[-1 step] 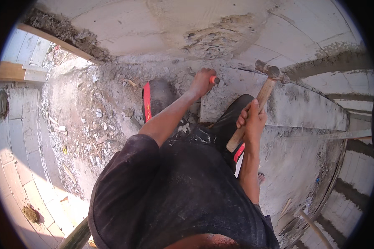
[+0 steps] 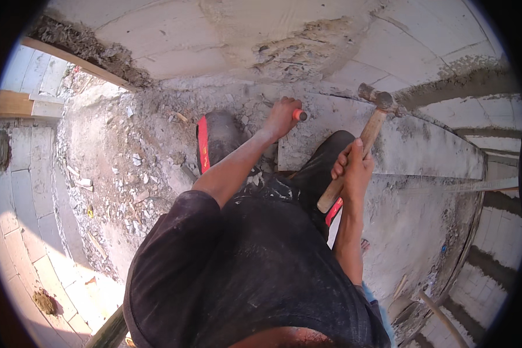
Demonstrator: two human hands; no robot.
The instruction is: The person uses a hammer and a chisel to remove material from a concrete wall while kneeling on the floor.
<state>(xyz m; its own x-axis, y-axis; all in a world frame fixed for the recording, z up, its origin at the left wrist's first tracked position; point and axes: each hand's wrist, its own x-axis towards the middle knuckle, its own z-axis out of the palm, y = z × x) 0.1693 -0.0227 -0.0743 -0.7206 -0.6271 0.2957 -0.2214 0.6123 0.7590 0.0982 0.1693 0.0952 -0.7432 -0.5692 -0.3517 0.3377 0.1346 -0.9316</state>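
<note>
My left hand (image 2: 282, 118) is closed around a chisel (image 2: 300, 115); only its orange grip and dark butt end show, and its blade is hidden. It is held low at the foot of the pale wall (image 2: 180, 46), just below a rough chipped patch (image 2: 301, 49). In my right hand (image 2: 354, 168) is a hammer, its wooden handle (image 2: 372, 132) gripped partway along. The hammer's heavy metal head (image 2: 383, 100) is raised to the right of the chisel, apart from it. Both my knees are bent beneath my arms.
Broken rubble (image 2: 136, 191) covers the ground at the left. A flat pale slab (image 2: 429, 148) lies at the right, beside a block wall with mortar bands (image 2: 464, 87). A wooden board (image 2: 78, 64) edges the opening at upper left. A stick (image 2: 443, 319) lies at lower right.
The hammer head has shifted very slightly to the right. Both hands keep their grips, and the chisel stays nearly in place.
</note>
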